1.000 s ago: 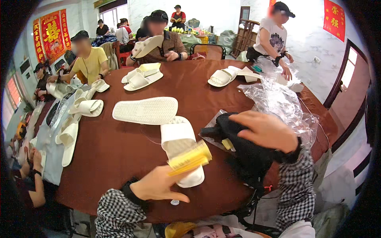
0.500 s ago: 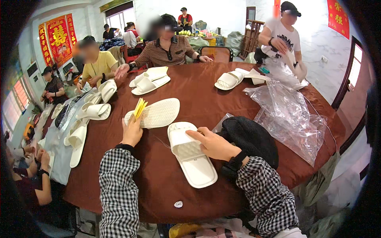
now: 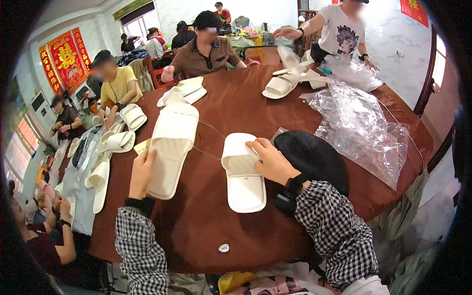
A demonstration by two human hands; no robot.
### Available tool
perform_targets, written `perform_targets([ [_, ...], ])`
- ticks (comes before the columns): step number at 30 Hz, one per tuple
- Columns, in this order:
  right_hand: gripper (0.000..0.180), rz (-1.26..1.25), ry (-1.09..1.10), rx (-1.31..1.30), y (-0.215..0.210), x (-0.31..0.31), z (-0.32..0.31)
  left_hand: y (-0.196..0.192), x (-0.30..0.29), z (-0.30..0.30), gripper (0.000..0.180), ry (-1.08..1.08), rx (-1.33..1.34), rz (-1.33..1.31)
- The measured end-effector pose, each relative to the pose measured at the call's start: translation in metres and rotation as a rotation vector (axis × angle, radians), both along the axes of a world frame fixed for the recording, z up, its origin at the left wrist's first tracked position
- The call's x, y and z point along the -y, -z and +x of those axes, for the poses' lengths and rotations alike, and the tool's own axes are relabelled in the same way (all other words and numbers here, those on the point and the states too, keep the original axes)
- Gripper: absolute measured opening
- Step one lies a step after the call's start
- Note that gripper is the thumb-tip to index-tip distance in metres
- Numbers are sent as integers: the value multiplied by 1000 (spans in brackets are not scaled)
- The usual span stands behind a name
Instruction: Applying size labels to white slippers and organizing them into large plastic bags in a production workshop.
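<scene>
Two white moulded slide slippers near you, your left hand clasping the left slipper and one yellow printed slip, your right hand gripping the right slipper's strap, small dark print on its insole, brown cloth-covered table beneath.

The left hand is well to the left of the white slide slipper with a broad ridged-edge strap, its fingers curled in a grip and its thumb on the side toward that slipper. A black wristband circles the left wrist; below it the left forearm, in a loose black-and-white checked sleeve, rises nearly straight. The right hand touches the slipper's right side, index finger laid on the strap. The right forearm, likewise sleeved, slants in from the slipper's lower right.
</scene>
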State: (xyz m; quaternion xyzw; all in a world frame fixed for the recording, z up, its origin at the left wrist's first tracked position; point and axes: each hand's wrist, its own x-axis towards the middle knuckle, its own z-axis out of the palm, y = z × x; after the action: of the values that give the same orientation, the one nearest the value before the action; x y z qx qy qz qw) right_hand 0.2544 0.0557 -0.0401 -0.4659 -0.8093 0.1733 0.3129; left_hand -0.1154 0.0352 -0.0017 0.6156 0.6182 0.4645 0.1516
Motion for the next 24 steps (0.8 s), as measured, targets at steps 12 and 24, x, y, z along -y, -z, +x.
perform_targets([
  [12, 56, 22, -128, 8, 8, -7, 0, 12, 51, 2, 51, 259, 283, -579],
  [24, 65, -246, -190, -64, -8, 3, -3, 14, 10, 47, 65, 369, -216, -216],
])
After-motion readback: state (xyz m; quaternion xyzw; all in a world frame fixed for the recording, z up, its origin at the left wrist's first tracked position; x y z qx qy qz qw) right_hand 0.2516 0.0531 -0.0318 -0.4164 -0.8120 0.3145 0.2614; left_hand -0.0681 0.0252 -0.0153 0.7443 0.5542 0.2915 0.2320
